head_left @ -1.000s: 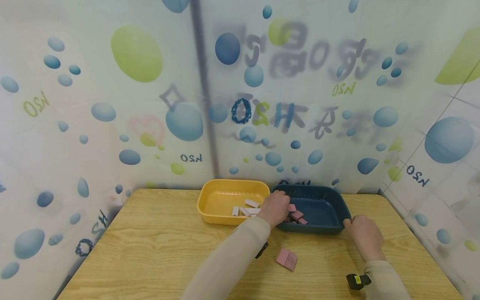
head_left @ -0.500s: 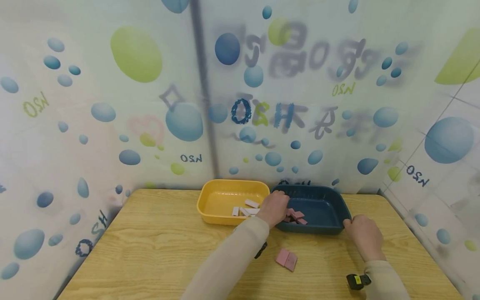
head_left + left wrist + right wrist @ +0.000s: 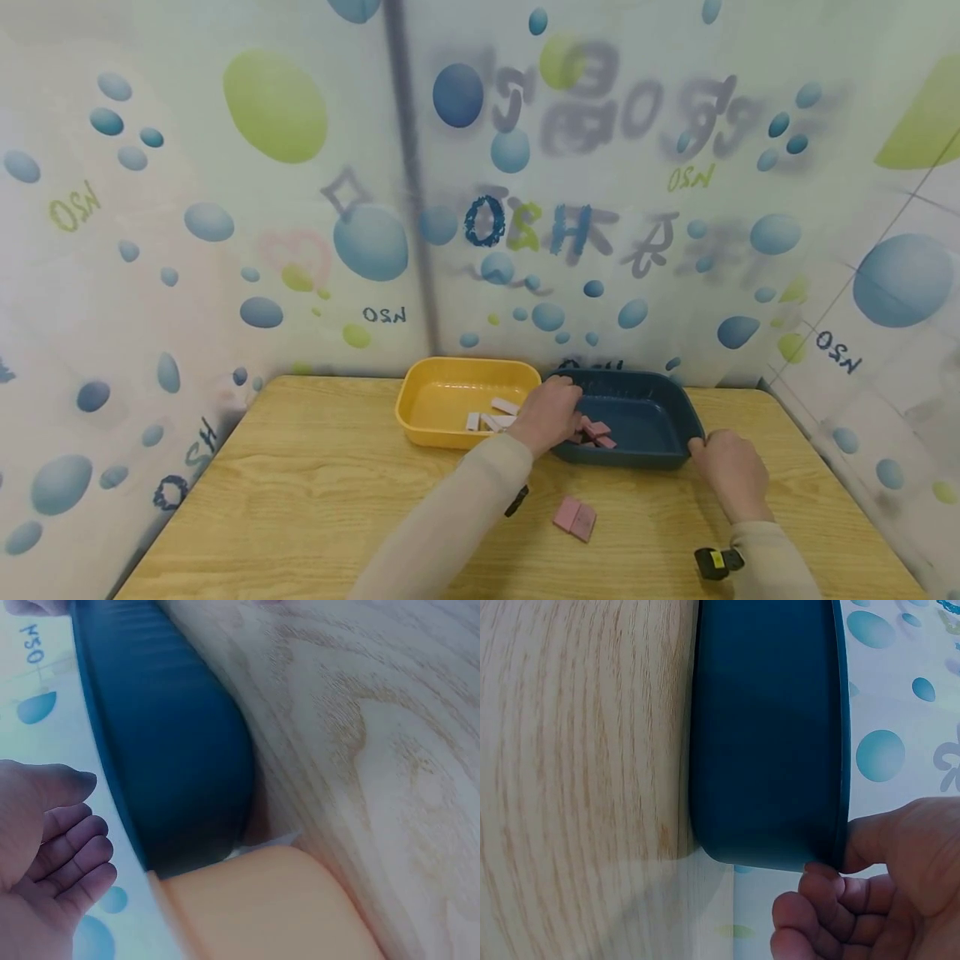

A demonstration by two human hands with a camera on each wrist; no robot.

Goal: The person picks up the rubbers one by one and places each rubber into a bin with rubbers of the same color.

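Note:
My left hand (image 3: 546,417) is over the left end of a dark blue tray (image 3: 637,458), near where it meets a yellow tray (image 3: 438,436). In the left wrist view the fingers of that hand (image 3: 71,859) bend loosely, apart from the thumb, with nothing seen between them. Small flat pink blocks (image 3: 600,430) lie in a pile below it in the blue tray, partly hidden by the hand. My right hand (image 3: 731,473) pinches the blue tray's front right corner; the right wrist view shows thumb and index finger (image 3: 821,889) at the rim.
Several white blocks (image 3: 473,422) lie in the yellow tray, which stands against the blue one. Two pink blocks (image 3: 575,518) lie side by side on the wooden table (image 3: 337,500) in front. A patterned curtain (image 3: 300,167) rises behind the trays.
A pink block beside my left hand has dropped lower onto the pile in the blue tray. The left hand has barely shifted; the right hand stays at the tray's corner.

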